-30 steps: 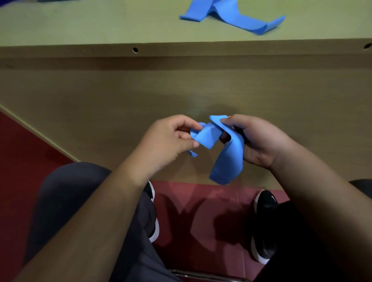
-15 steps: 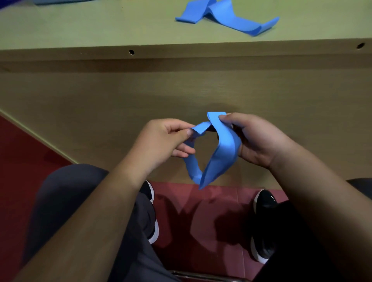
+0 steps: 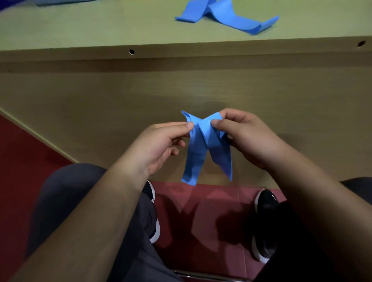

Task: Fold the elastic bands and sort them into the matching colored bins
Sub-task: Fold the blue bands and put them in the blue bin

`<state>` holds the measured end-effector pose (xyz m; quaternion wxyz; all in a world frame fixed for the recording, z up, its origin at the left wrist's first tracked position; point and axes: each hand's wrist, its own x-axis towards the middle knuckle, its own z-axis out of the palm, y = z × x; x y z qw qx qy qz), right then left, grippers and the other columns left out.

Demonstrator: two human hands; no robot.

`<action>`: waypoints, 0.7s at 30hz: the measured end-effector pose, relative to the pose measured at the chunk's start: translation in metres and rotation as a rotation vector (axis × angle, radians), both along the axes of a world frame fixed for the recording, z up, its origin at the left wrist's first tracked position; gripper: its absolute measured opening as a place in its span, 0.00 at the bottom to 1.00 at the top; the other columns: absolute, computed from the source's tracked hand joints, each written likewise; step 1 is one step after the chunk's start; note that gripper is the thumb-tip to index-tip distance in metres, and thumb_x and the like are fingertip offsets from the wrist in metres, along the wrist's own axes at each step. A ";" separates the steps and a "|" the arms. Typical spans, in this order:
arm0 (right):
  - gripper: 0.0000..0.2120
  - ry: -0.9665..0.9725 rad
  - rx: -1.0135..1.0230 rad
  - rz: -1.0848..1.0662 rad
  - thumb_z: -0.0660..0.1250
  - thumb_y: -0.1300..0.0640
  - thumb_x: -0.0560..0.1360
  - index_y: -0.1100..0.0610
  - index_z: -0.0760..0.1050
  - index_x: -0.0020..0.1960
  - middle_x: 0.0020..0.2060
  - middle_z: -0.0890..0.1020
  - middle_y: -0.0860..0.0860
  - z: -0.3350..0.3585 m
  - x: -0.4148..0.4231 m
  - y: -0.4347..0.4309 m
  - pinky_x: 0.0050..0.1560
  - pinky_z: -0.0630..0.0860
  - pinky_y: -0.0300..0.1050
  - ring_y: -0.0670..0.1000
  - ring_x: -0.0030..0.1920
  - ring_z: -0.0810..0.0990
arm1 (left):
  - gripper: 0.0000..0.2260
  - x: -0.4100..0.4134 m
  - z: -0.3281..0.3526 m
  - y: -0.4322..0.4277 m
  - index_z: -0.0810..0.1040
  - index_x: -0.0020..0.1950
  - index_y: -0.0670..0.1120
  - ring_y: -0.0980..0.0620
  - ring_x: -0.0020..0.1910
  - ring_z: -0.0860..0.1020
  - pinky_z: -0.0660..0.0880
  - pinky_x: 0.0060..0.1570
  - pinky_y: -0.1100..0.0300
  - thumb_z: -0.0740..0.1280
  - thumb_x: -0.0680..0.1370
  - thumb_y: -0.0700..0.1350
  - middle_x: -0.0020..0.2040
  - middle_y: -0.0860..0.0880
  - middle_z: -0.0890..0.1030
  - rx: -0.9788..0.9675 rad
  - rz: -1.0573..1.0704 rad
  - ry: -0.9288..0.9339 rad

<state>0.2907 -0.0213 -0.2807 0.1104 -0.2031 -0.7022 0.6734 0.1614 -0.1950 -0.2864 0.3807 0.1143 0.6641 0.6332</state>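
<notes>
A blue elastic band point(image 3: 203, 149) hangs in the air in front of the table's wooden front panel, below the tabletop edge. My left hand point(image 3: 161, 147) pinches its upper left corner between thumb and forefinger. My right hand point(image 3: 247, 136) pinches the upper right corner. The two top ends cross between my thumbs, and two strands hang down side by side. A second blue band point(image 3: 225, 16) lies loose and crumpled on the tabletop at the far upper right. No bin shows in this view.
The green-tan tabletop point(image 3: 100, 26) runs across the top, with its front edge and brown panel point(image 3: 100, 96) below. A blue-grey object point(image 3: 60, 2) pokes in at the top left. My legs, black shoes point(image 3: 265, 203) and red floor fill the bottom.
The band went from a single drooping loop to two strands hanging side by side. My hands drew closer together at its top and rose slightly.
</notes>
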 end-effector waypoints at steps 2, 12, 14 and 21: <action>0.06 0.021 0.031 -0.010 0.68 0.61 0.83 0.57 0.81 0.47 0.40 0.82 0.52 -0.001 0.000 -0.001 0.45 0.74 0.44 0.49 0.41 0.78 | 0.05 0.002 0.001 0.000 0.86 0.53 0.43 0.55 0.32 0.72 0.63 0.33 0.61 0.73 0.80 0.42 0.41 0.50 0.82 0.039 -0.023 -0.014; 0.07 -0.024 0.217 -0.028 0.71 0.55 0.83 0.56 0.82 0.47 0.39 0.84 0.57 -0.004 0.001 0.005 0.44 0.72 0.51 0.51 0.38 0.76 | 0.04 0.007 -0.002 0.002 0.89 0.51 0.44 0.50 0.44 0.83 0.79 0.51 0.57 0.75 0.78 0.41 0.46 0.43 0.87 0.075 -0.080 0.152; 0.07 -0.023 0.259 -0.040 0.71 0.56 0.82 0.57 0.82 0.46 0.40 0.84 0.60 -0.003 0.001 0.005 0.44 0.72 0.49 0.50 0.38 0.77 | 0.06 0.008 -0.002 0.002 0.89 0.54 0.44 0.50 0.47 0.84 0.79 0.54 0.56 0.75 0.79 0.40 0.51 0.41 0.88 0.063 -0.072 0.246; 0.09 0.077 0.116 -0.071 0.71 0.54 0.76 0.59 0.78 0.41 0.38 0.78 0.57 0.003 0.000 0.013 0.48 0.69 0.52 0.53 0.41 0.74 | 0.08 -0.006 -0.010 0.001 0.87 0.54 0.49 0.52 0.40 0.87 0.82 0.43 0.58 0.71 0.81 0.37 0.40 0.48 0.87 -0.125 0.090 0.525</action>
